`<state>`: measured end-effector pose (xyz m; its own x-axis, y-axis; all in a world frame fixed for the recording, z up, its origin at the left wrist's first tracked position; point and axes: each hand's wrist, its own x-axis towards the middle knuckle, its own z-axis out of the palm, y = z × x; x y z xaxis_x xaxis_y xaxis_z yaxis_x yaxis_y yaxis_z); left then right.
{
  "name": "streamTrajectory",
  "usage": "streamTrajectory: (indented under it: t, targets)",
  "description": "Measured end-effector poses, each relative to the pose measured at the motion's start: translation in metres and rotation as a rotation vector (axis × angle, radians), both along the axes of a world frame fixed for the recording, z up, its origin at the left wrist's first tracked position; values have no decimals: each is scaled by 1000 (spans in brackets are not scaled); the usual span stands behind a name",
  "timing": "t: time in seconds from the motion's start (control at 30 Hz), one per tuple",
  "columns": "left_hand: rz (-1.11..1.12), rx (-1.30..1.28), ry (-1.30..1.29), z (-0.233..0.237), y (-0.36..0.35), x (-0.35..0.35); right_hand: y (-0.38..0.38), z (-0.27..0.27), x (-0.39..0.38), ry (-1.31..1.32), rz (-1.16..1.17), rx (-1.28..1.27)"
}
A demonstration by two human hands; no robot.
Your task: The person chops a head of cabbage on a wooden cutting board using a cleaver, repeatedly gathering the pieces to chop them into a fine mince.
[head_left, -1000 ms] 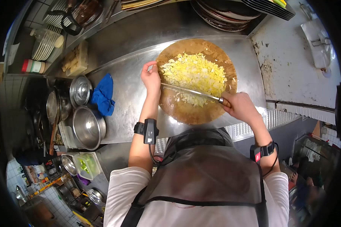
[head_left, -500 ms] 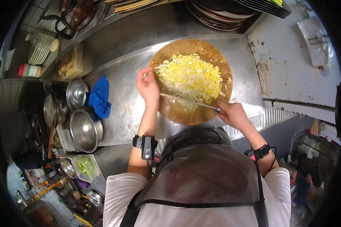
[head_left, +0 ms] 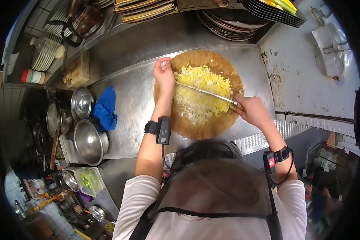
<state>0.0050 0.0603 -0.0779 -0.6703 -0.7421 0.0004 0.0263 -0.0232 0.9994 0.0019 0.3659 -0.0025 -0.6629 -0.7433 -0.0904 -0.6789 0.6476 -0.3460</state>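
1. Nearest the person, the near third of the round cutting board point(head_left: 200, 129) is bare wood with only a few stray bits. The board lies flat on the steel table point(head_left: 136, 100).
2. At the board's right rim, the right hand point(head_left: 252, 111) has its fingers wrapped tight around the handle of the knife point(head_left: 204, 92).
3. The knife lies across the middle of the board. Its long axis runs from the handle at the right rim to the tip near the left rim. It points left and slightly away from the person, with the blade low over the food.
4. The chopped yellow-white pile point(head_left: 196, 107) covers the board's centre and far half, on both sides of the blade. Most of it already looks cut small, so the chopping seems well along. The pieces on the near side look somewhat coarser, so some finer passes probably remain.
5. At the board's far left rim, the left hand point(head_left: 164, 74) has its fingers curled in narrow over the tip end of the blade, holding it down.
6. Left of the board, well apart, lie a blue cloth point(head_left: 106, 107) and a steel bowl point(head_left: 90, 142). Beyond the board stand stacked plates point(head_left: 232, 25).
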Motion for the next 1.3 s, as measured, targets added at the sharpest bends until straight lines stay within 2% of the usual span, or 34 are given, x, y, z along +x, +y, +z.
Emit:
streamTrajectory:
  t: [0.1, 0.2, 0.27, 0.37, 0.43, 0.5, 0.53, 0.6, 0.73, 0.83, 0.93, 1.03, 1.2, 1.23, 1.3]
  targets:
    - [32, 79, -10, -9, 3, -4, -1, -14, -6, -40, -10, 21]
    - [20, 58, -51, 21, 18, -2, 9, -31, -4, -79, -37, -19]
    - [-22, -129, -1, 36, 32, 4, 26, -55, 0, -76, -37, -81]
    - [-136, -202, 139, 62, 60, 3, 41, -82, 8, -59, -65, -194]
    - [-91, -272, 105, 54, 49, -15, 35, -76, 10, -103, -140, -231]
    - [-51, -99, 27, 25, 24, -30, 17, -52, 7, -111, -132, -146]
    - [-52, -99, 29, 11, 13, -33, 8, -37, 4, -118, -124, -57]
    - [-27, -30, -126, -15, -8, -37, -5, -11, -6, -132, -84, -12]
    - [-8, 82, -165, -26, -31, -44, -25, 32, -24, -124, 55, 73]
    - [13, 105, -214, -22, -30, -45, -30, 41, -43, -183, 64, 122]
    - [7, 23, -230, -32, -24, -47, -19, 19, -58, -190, 14, 125]
    - [-15, -120, -177, 13, 14, -42, 9, -31, -60, -125, -29, -2]
    - [-89, -249, -56, 52, 44, -54, 32, -64, -49, -158, -103, -112]
    - [-95, -279, -56, 53, 44, -58, 33, -66, -47, -160, -127, -112]
    - [-87, -288, -23, 25, 28, -72, 22, -52, -46, -177, -130, -93]
